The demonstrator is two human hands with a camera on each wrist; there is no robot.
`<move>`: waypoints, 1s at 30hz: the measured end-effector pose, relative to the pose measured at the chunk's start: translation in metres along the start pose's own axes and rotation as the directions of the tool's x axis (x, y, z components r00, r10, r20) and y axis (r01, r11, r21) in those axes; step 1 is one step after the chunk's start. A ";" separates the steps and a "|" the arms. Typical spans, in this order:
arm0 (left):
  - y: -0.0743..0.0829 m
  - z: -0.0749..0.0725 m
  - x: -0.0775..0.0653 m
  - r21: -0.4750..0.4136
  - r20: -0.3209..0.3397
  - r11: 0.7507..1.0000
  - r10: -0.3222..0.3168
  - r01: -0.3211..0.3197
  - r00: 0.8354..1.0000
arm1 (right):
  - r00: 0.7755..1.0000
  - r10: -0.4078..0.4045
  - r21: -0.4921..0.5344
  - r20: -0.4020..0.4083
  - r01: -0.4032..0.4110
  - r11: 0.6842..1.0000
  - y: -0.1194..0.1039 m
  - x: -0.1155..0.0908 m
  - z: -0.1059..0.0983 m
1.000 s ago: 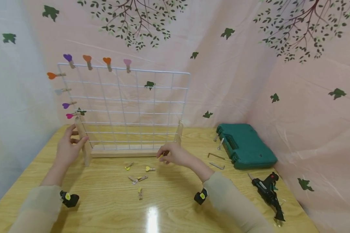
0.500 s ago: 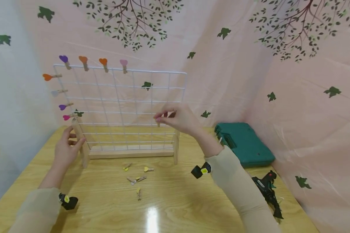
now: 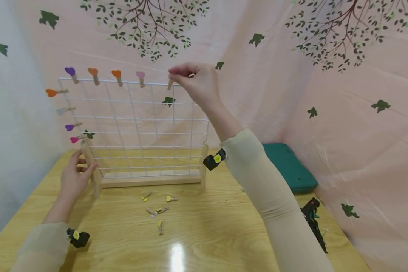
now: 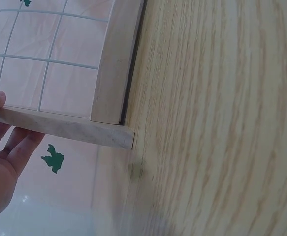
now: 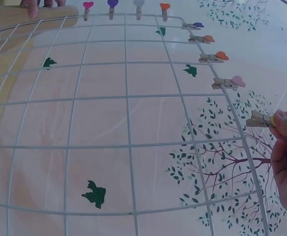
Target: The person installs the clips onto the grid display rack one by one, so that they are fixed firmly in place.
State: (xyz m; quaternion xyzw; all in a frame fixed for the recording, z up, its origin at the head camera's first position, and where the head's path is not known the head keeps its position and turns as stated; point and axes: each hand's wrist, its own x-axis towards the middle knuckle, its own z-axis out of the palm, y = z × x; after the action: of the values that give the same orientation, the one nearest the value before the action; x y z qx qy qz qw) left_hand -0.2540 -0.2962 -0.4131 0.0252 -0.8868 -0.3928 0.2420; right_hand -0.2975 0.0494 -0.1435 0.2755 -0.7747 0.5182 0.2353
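Observation:
My right hand [image 3: 202, 83] pinches a small wooden clothespin [image 5: 259, 119] by its end, where a bit of yellow shows between finger and thumb. In the right wrist view the clothespin's free end is beside the top wire of the white wire grid [image 5: 128, 97]; whether they touch I cannot tell. My left hand [image 3: 74, 177] grips the left wooden upright [image 3: 90, 164] of the grid's stand, thumb on one side and fingers on the other. Heart clothespins are clipped along the grid's top and left edges, among them a pink one [image 3: 140, 75] nearest my right hand.
Several loose clothespins lie on the table before the stand, one with a yellow heart [image 3: 170, 198]. At the right are a green case [image 3: 294, 166], partly behind my right sleeve, and a black glue gun [image 3: 314, 224]. A printed curtain [image 3: 244, 94] hangs behind.
My right hand has risen from the table by the stand's base to the grid's top edge, carrying the clothespin. The left hand stays on the upright. The head view has shifted slightly.

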 end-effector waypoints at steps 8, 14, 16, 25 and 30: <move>-0.003 0.000 0.001 0.015 -0.008 1.000 0.016 -0.016 1.000 | 0.995 -0.064 -0.133 0.078 0.074 0.988 0.004 0.028 0.019; -0.006 0.000 0.001 0.009 -0.008 1.000 0.022 -0.022 1.000 | 0.989 -0.002 -0.177 0.146 0.028 0.984 0.004 0.030 0.022; -0.006 0.000 0.001 0.010 -0.010 1.000 0.020 -0.020 1.000 | 0.989 0.002 -0.189 0.151 0.027 0.982 0.006 0.030 0.023; -0.004 -0.003 0.002 0.021 -0.004 1.000 0.005 -0.005 1.000 | 0.985 -0.060 -0.244 0.161 0.099 0.965 0.009 0.024 0.020; -0.004 -0.001 0.001 0.011 -0.006 1.000 0.020 -0.020 1.000 | 0.953 -0.234 -0.152 0.191 0.264 0.952 0.016 0.004 0.016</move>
State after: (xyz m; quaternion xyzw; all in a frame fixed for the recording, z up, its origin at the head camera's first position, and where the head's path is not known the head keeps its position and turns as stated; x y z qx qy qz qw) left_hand -0.2552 -0.3004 -0.4146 0.0189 -0.8884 -0.3854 0.2486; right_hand -0.3124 0.0383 -0.1571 0.3930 -0.7935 0.3885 0.2549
